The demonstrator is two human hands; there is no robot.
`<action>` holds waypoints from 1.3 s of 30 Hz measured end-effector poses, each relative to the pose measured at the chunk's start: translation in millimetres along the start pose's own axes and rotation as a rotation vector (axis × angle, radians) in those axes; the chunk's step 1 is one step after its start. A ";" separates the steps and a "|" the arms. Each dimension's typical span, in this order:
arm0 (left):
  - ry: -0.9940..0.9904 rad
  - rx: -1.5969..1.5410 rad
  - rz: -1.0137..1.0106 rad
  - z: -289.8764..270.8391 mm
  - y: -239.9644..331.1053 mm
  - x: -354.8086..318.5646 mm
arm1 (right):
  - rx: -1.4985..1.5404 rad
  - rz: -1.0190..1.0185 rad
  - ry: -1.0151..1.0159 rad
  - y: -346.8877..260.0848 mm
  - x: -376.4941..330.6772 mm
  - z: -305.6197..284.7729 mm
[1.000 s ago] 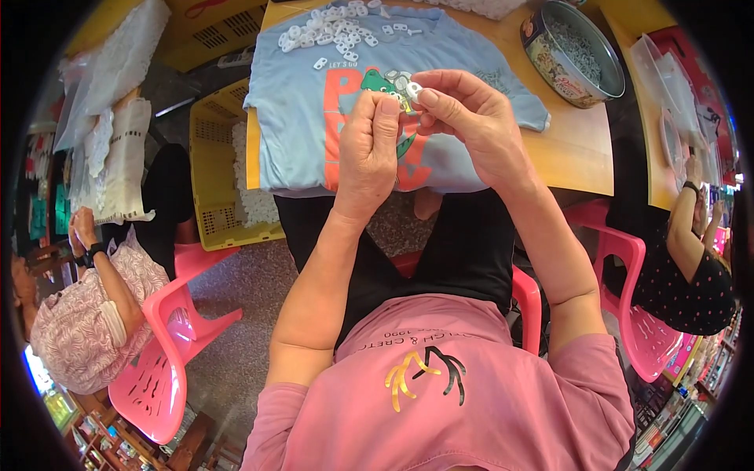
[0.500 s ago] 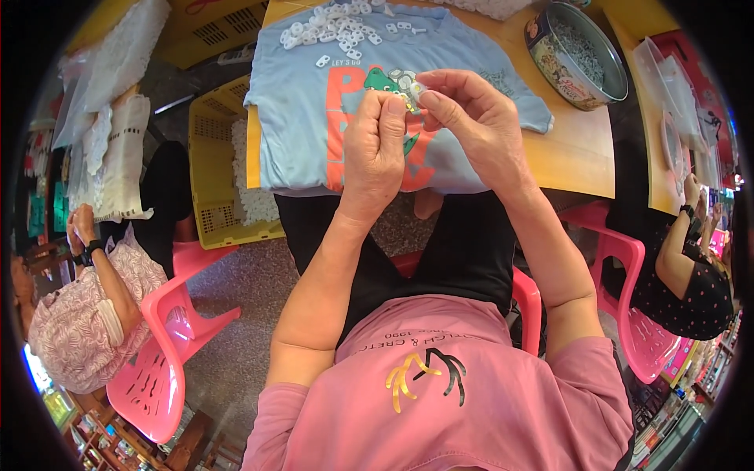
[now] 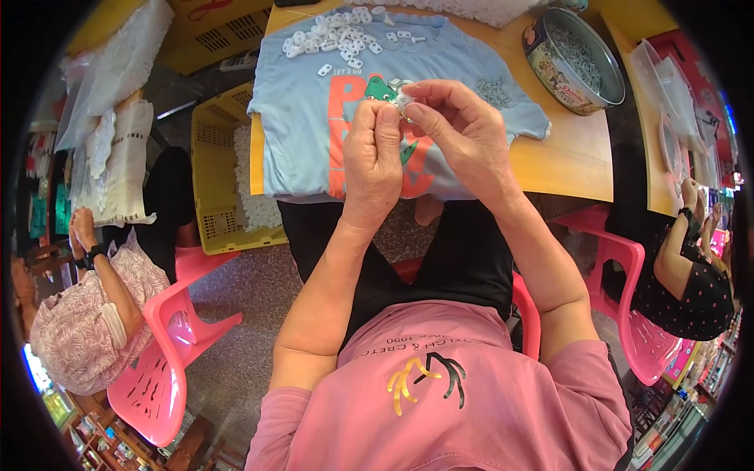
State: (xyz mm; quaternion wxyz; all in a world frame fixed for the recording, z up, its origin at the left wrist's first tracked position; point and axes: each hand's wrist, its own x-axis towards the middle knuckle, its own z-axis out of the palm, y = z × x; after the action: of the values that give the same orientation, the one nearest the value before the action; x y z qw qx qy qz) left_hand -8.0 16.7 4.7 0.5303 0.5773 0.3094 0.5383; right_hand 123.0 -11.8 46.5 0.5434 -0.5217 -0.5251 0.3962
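Clock from the hands: table near edge at 6, exposed wood with room at 3 to 4. Blue shirt under the work, loose white pieces at 11, grey metal bits at 2, tin beyond. Right hand grip pinches a white piece above the shirt print. Left hand: thumb against index, can't tell if its grip holds anything. Fingertips mostly cover the piece. Vs 1 s ago: piece nearer left thumb, less visible.
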 end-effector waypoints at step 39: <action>-0.072 -0.225 0.093 -6.5 2.3 1.6 | 0.503 0.275 -0.146 -19.3 1.6 14.5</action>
State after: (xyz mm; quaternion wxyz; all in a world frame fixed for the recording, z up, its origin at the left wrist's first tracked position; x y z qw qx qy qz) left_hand -14.3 19.4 6.4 0.5770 0.5468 0.2006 0.5726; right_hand 106.7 -10.8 64.4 0.5577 -0.4069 -0.3724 0.6203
